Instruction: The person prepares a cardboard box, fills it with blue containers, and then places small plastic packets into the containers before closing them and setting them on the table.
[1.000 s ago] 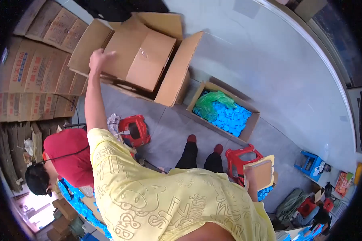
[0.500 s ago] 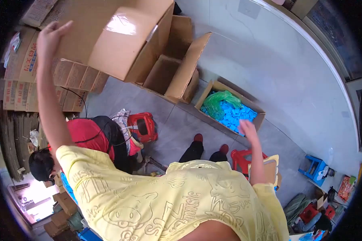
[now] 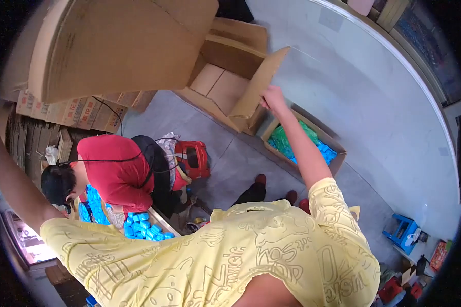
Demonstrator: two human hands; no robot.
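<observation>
My right hand (image 3: 274, 100) is closed on the edge of an upright flap (image 3: 259, 82) of an open cardboard box (image 3: 225, 89) on the floor. That box looks hollow, with bare cardboard at its bottom. A larger cardboard box (image 3: 123, 46) hangs tilted at the upper left, one big face toward me. My left arm reaches up along the left edge of the view, and the hand itself is out of sight. Beyond my right forearm lies a low carton (image 3: 338, 165) holding blue packets (image 3: 325, 151) and a green plastic bag (image 3: 297, 138).
A person in red (image 3: 115, 163) bends over blue packets (image 3: 143, 226) at the left. A red stool (image 3: 193, 159) stands beside them, a blue stool (image 3: 402, 233) at the right. Stacked cartons (image 3: 82, 110) line the left; a pale wall (image 3: 363, 87) curves along the right.
My right hand has moved up from near the low carton and taken hold of the flap. The large box has shifted left and turned. My left hand has left the view.
</observation>
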